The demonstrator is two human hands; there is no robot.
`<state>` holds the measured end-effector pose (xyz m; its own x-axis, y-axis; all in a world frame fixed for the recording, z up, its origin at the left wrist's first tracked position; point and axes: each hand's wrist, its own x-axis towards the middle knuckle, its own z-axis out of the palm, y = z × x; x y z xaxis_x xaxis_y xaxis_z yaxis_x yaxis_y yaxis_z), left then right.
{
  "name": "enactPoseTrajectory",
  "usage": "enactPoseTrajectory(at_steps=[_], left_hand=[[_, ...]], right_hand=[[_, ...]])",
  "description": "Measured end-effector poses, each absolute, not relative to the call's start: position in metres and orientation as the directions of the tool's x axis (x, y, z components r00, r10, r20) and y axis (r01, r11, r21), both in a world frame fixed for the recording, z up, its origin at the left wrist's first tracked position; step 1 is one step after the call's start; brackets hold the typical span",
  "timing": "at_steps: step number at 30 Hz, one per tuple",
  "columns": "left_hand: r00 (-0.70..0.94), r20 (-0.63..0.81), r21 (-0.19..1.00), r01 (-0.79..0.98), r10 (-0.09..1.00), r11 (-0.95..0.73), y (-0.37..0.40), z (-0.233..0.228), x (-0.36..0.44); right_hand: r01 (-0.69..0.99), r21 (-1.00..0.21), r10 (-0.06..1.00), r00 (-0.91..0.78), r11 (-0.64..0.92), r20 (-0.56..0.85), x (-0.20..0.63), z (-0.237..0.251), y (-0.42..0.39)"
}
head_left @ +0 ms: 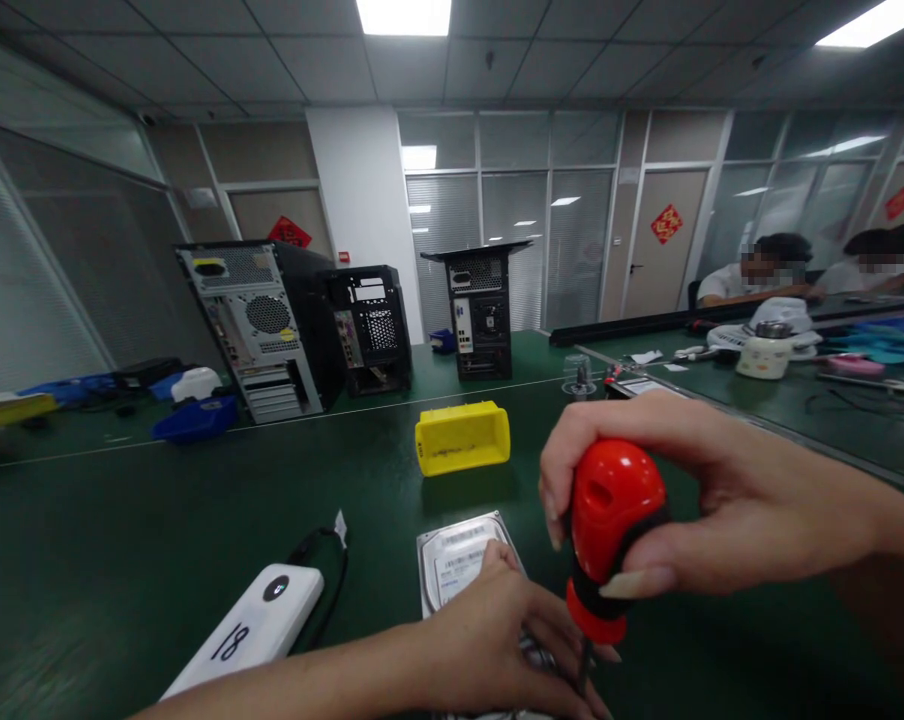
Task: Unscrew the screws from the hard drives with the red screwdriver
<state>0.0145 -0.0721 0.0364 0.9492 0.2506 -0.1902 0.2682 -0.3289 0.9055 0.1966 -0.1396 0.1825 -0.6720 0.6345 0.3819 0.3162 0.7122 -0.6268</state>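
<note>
1. Worktop [347, 450] lies level and broad; its near edge is out of view, and a long rail [722, 415] bounds it on the right, past the right hand [692, 490].
2. Three computer cases, left [272, 330], middle [373, 340] and right [486, 310], stand upright well back, probably to leave working room in front.
3. The right hand wraps the screwdriver [617, 500] by its fat red handle, upright, a hold that seems to suit turning with downward force.
4. The left hand [508, 630] lies over the hard drive [448, 555], likely to steady it; whether it grips or only presses, one cannot tell.
5. The yellow bin [471, 462] sits beyond the drive, its mouth facing the person, in easy reach; green surface separates the two.
6. The white power bank [261, 620] rests left of the drive, beyond the left forearm, which limits sideways travel there.
7. The drive lies label up, its far edges exposed and near end mostly covered.
8. The screwdriver's shaft drops beside the left fingers; its tip is hidden.
</note>
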Motion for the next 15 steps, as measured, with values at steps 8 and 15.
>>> enactPoseTrajectory(at_steps=[8,15], left_hand=[[0.976,-0.113,0.903,0.179,0.186,-0.390,-0.0720,0.0405,0.0131],[0.977,-0.098,0.873,0.176,0.191,-0.456,-0.0673,0.0387,0.0102]], right_hand=[[0.341,-0.619,0.646,-0.666,0.708,0.372,0.1930,0.1830,-0.1434],[0.383,-0.553,0.646,-0.635,0.740,0.424,0.1932,0.1806,-0.1413]])
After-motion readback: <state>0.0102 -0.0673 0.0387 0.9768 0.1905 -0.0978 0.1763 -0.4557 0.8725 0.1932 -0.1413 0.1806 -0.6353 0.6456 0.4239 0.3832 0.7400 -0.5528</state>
